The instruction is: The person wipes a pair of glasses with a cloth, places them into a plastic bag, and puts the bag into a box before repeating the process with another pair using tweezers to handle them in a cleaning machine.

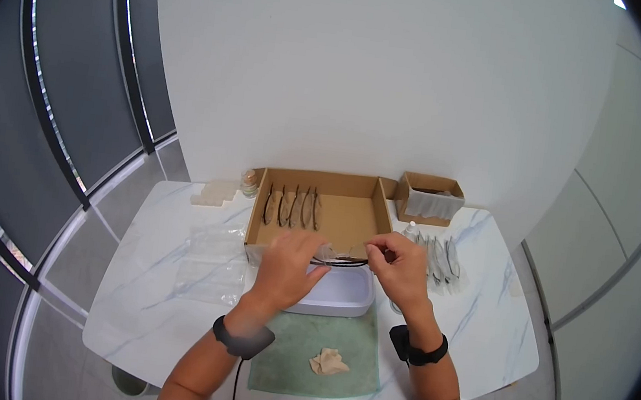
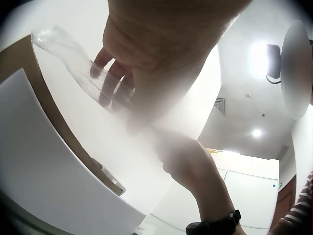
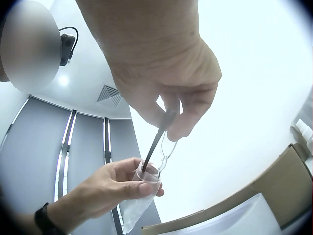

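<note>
My left hand (image 1: 290, 269) holds a clear plastic sleeve (image 3: 136, 209) around its mouth, fingers and thumb on either side. Seen from the left wrist, the sleeve's far end (image 2: 61, 41) sticks out past my fingers. My right hand (image 1: 404, 274) pinches a pair of eyeglasses (image 3: 155, 147) with a dark temple and a thin wire part. The lower end of the glasses dips into the sleeve's opening. Both hands are close together above a white plastic basin (image 1: 333, 300), in front of the cardboard box.
Several bagged glasses (image 1: 283, 205) stand in a row at the left of a shallow cardboard box (image 1: 352, 203). More packed glasses (image 1: 448, 262) lie at right. A smaller box (image 1: 429, 206), flat clear bags (image 1: 210, 266), a jar (image 1: 249, 184) and a green mat (image 1: 286, 362) with a beige cloth (image 1: 329, 362) surround them.
</note>
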The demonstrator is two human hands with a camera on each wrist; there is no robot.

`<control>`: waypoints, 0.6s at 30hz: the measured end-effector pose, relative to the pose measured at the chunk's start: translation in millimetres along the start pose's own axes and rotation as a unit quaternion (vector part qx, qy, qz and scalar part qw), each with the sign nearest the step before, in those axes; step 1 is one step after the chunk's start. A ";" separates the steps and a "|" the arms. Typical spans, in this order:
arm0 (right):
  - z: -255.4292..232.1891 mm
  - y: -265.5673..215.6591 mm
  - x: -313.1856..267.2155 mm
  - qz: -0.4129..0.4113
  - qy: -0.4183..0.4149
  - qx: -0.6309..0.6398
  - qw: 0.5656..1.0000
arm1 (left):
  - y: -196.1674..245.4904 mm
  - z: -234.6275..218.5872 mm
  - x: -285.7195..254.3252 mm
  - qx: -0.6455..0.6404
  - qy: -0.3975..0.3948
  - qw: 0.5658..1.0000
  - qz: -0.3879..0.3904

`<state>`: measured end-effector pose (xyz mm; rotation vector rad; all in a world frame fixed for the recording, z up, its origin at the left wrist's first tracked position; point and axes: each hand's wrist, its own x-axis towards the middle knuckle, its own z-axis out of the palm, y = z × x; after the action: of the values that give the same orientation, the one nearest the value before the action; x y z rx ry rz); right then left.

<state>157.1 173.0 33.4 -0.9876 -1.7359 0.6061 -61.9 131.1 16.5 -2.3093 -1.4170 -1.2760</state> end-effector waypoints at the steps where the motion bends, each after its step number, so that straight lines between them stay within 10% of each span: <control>1: 1.6 -1.1 -0.6 -0.001 0.001 0.000 1.000 | 3.0 0.9 -1.0 -0.012 -0.012 1.000 -0.011; 18: -14.0 -26.0 0.5 -0.085 0.004 0.026 0.996 | 19.7 -11.9 -2.1 -0.373 -0.164 0.877 -0.254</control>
<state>161.3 158.7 58.8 -0.7948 -1.7671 0.5347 -53.7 112.9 28.1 -2.8429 -2.0189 -1.9248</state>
